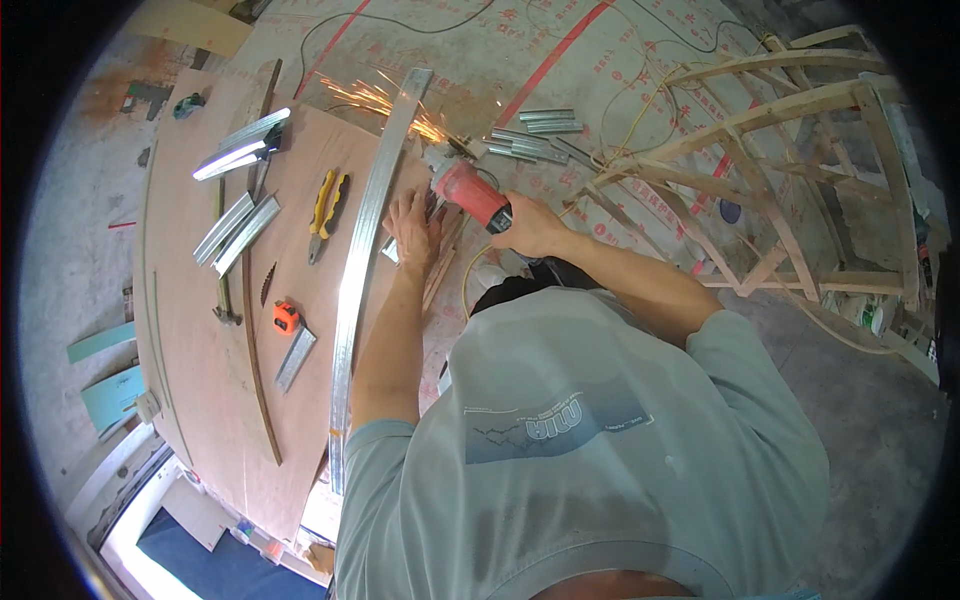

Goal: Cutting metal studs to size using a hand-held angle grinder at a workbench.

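Observation:
My right hand (527, 228) is wrapped round the body of a red and black angle grinder (468, 192). Orange sparks (390, 105) spray from its disc toward the far left. Beside the grinder, my left hand (411, 230) bears down on a short metal channel (391, 250), mostly covered by the fingers. A long silvery metal channel (366, 225) lies along the board's right side, just left of that hand. The exact contact between disc and metal is too small to make out.
The plywood board (300, 410) carries yellow-handled snips (325, 212), an orange tape measure (286, 318), a hammer (225, 300), and several cut channel pieces (237, 232). More metal offcuts (527, 146) lie on the floor beyond. A wooden frame (770, 190) stands at right; a yellow cable (640, 118) trails nearby.

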`<state>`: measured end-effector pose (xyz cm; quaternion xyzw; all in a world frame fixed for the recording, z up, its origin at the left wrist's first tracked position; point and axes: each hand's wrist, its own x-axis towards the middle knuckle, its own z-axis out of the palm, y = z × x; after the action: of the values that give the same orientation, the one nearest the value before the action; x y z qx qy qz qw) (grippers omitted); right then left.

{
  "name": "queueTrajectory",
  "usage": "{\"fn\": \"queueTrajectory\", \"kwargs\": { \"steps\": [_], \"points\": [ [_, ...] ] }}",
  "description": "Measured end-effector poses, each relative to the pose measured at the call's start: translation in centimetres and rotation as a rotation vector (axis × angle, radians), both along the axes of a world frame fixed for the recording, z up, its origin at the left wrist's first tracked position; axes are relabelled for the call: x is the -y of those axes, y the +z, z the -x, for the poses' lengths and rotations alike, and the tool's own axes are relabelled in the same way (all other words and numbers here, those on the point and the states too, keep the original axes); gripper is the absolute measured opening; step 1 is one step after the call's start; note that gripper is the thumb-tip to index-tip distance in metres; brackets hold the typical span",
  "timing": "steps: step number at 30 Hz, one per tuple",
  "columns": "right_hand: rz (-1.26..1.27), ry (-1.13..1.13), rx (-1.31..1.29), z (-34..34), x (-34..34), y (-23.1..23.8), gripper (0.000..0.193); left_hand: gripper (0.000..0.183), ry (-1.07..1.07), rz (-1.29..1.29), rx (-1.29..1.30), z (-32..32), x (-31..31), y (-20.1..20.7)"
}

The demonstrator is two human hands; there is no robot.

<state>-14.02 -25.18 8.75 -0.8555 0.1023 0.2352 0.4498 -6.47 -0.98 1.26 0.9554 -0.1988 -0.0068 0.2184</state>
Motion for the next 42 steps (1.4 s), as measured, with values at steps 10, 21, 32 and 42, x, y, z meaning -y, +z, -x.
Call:
{"fn": "queueTrajectory", "kwargs": {
  "steps": [10,21,32,42],
  "points": [
    [-0.013,-0.018,0.029,1.1,0.2,-0.3,0.063,0.06,-0.012,0.044,-0.001,0.4,0.3,0.3],
    [-0.125,-0.026,0.024,2.1,0.7,1.6,0.059,0.067,0.055,0.026,0.028,0.2,0.1,-0.5],
    [-0.355,-0.423,0.082,5.2,7.4,3.2,0.039,0.054,0.337,-0.209,0.191,-6.5,-14.8,7.1],
    [-0.279,-0.41,0.074,5.0,7.1,2.2,0.042,0.077,0.353,0.065,-0.1,-9.6,-17.1,4.7]
  ]
}}
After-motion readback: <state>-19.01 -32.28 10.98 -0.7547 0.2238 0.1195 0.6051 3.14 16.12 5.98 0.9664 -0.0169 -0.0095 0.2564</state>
